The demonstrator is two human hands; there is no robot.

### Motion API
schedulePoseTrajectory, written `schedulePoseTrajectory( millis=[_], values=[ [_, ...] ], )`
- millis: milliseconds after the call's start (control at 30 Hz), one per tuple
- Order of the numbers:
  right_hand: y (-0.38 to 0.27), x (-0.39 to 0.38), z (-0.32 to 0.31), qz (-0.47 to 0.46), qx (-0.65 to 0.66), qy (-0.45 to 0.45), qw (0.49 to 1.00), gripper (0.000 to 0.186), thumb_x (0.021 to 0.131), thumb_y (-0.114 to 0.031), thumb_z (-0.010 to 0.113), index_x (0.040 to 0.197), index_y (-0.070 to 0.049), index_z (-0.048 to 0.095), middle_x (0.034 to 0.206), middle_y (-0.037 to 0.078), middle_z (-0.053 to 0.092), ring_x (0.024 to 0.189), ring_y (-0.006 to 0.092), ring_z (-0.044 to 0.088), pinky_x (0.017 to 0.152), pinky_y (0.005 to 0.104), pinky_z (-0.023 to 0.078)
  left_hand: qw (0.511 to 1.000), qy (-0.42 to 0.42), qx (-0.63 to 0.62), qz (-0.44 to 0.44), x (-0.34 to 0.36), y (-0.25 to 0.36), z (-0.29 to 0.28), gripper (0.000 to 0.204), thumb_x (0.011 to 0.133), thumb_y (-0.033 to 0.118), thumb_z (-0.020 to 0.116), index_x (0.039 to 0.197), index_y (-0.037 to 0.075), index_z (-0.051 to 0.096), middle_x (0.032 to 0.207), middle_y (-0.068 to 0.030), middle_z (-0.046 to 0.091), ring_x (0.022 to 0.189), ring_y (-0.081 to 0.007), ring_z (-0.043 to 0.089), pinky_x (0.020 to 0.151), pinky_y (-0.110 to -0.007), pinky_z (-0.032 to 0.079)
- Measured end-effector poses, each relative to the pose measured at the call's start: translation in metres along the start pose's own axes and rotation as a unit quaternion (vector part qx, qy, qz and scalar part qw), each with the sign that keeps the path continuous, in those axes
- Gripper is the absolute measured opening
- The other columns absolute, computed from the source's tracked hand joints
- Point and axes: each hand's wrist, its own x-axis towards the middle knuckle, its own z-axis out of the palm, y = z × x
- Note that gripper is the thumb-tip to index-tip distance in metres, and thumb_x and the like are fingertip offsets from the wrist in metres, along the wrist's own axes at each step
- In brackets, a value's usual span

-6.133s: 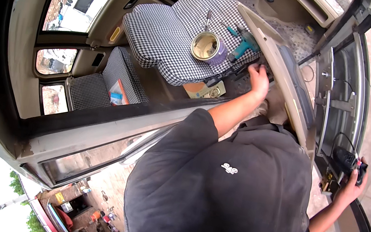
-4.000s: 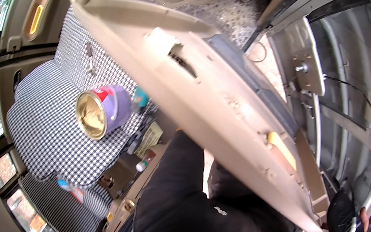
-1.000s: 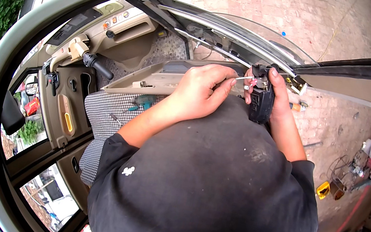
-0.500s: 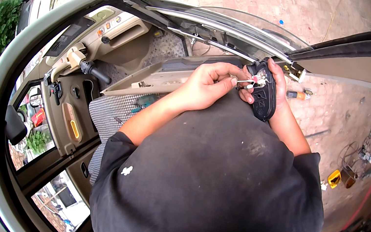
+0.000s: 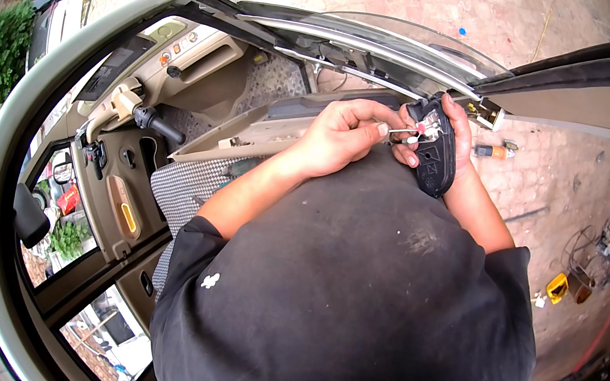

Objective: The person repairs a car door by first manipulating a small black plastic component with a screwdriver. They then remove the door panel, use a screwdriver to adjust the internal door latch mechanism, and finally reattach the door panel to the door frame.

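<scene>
The right hand is wrapped around a black plastic switch unit, holding it up at chest height in front of the open car door. The left hand has its fingertips pressed together, pinching what looks like a small connector with thin wires at the unit's upper end, though that part is too small to read clearly. Just behind both hands lies a beige door trim panel. Below left, a checked seat cover. On the brick paving beyond the door, a screwdriver
</scene>
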Motion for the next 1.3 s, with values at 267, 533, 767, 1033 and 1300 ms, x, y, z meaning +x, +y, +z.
schedulePoseTrajectory(
  millis=[267, 533, 767, 1033, 1300],
  values=[
    [0.001, 0.000, 0.005, -0.004, 0.014, 0.026, 1.000, 0.067, 0.092, -0.065, 0.041, 0.084, 0.001, 0.053, 0.075, 0.012, 0.055, 0.051, 0.0244, 0.053, 0.051, 0.0323, 0.042, 1.000, 0.000, -0.012, -0.001, -0.001, 0.000, -0.001, 0.021, 0.099, 0.009, 0.054, 0.115, -0.001, 0.063, 0.063, 0.0061, 0.050, 0.048, -0.0014, 0.032, 0.043, -0.021, 0.022],
    [0.001, -0.002, 0.003, 0.022, 0.041, -0.013, 0.999, 0.063, 0.095, -0.058, 0.044, 0.092, 0.003, 0.061, 0.073, 0.008, 0.058, 0.055, 0.0276, 0.055, 0.053, 0.0369, 0.046, 0.999, -0.001, 0.024, 0.024, -0.001, 0.009, 0.006, 0.020, 0.099, 0.004, 0.052, 0.114, 0.000, 0.064, 0.078, 0.0022, 0.063, 0.058, -0.0011, 0.044, 0.052, -0.019, 0.033],
    [0.003, 0.001, 0.001, 0.034, 0.035, -0.028, 0.998, 0.059, 0.094, -0.058, 0.046, 0.086, -0.001, 0.062, 0.071, 0.009, 0.058, 0.054, 0.0266, 0.054, 0.052, 0.0363, 0.045, 0.999, -0.013, 0.009, 0.032, 0.000, 0.002, 0.010, 0.017, 0.099, 0.007, 0.052, 0.112, 0.002, 0.061, 0.075, 0.0044, 0.059, 0.051, 0.0006, 0.035, 0.046, -0.020, 0.025],
    [0.008, -0.004, 0.016, -0.012, 0.003, 0.044, 0.999, 0.055, 0.094, -0.055, 0.049, 0.079, -0.004, 0.062, 0.068, 0.009, 0.057, 0.054, 0.0253, 0.054, 0.051, 0.0357, 0.045, 0.997, -0.058, 0.044, 0.017, 0.002, 0.010, 0.011, 0.015, 0.101, 0.000, 0.043, 0.111, -0.005, 0.052, 0.107, -0.0143, 0.066, 0.093, -0.0229, 0.071, 0.085, -0.034, 0.056],
    [0.014, -0.002, 0.006, -0.006, 0.023, 0.043, 0.999, 0.057, 0.096, -0.052, 0.045, 0.088, 0.002, 0.062, 0.071, 0.012, 0.058, 0.054, 0.0269, 0.055, 0.050, 0.0357, 0.046, 0.997, -0.055, 0.035, -0.047, -0.001, 0.028, 0.015, 0.015, 0.098, -0.003, 0.042, 0.104, -0.006, 0.055, 0.097, -0.0130, 0.067, 0.091, -0.0214, 0.071, 0.083, -0.032, 0.056]
  ],
)
